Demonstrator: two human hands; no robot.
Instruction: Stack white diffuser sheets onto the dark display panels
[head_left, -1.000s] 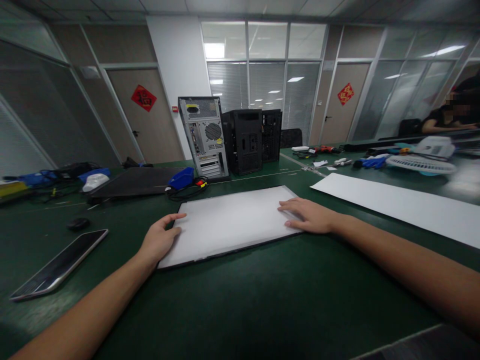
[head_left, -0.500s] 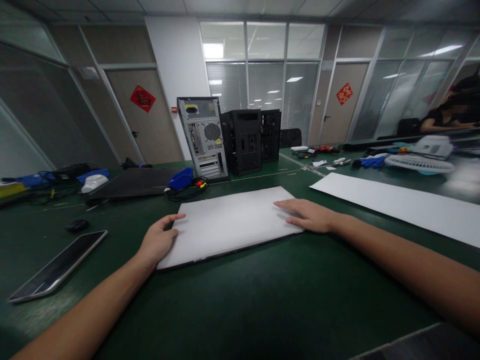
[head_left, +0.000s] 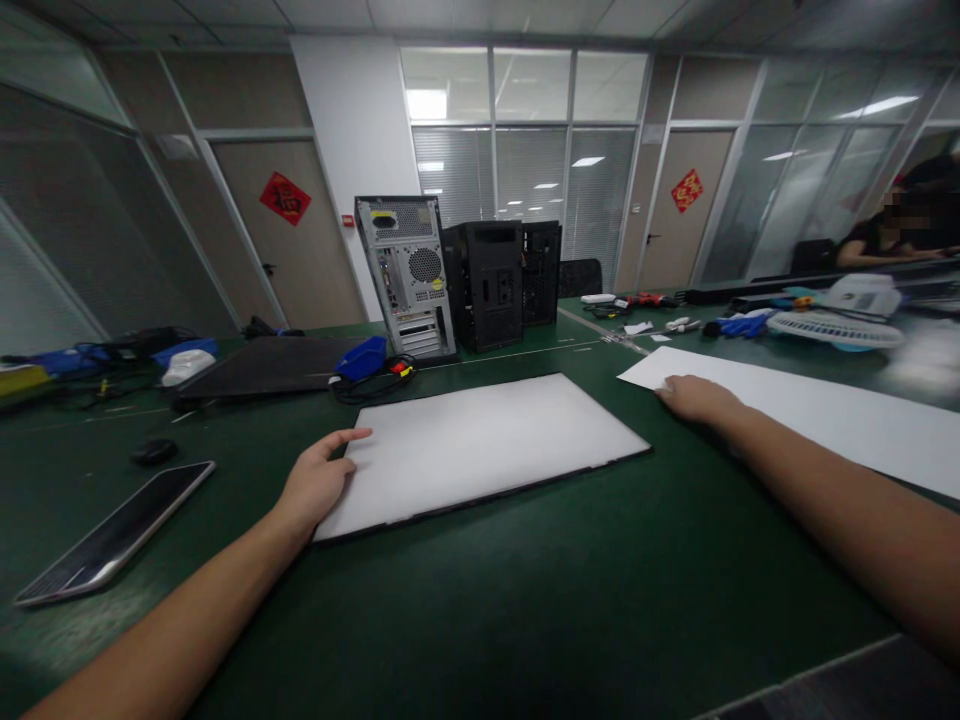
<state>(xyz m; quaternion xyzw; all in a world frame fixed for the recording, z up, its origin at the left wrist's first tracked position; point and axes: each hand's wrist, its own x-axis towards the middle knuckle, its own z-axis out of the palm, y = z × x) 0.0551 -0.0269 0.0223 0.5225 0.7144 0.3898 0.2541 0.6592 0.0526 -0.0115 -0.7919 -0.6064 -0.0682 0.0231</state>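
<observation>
A flat white panel (head_left: 480, 445) with a thin black edge, like a screen backlight, lies on the green table. My left hand (head_left: 321, 478) holds its left edge, with the thumb and one finger on the white face and the other fingers hidden. To the right lies a long white sheet (head_left: 810, 410). My right hand (head_left: 701, 400) is closed at its near left edge, fingertips curled over the sheet; the thumb is mostly hidden.
Computer cases (head_left: 412, 280) stand behind the panel, beside a blue connector (head_left: 361, 357) and cables. A phone (head_left: 116, 535) and a black mouse (head_left: 154, 452) are at left. Blue gloves (head_left: 739, 325) and a white fan-like device (head_left: 840, 325) sit back right; a person (head_left: 889, 230) sits beyond.
My right hand has left the panel's right side and moved right to the white sheet, its fingers closing at the edge. My left hand and the panel have stayed put.
</observation>
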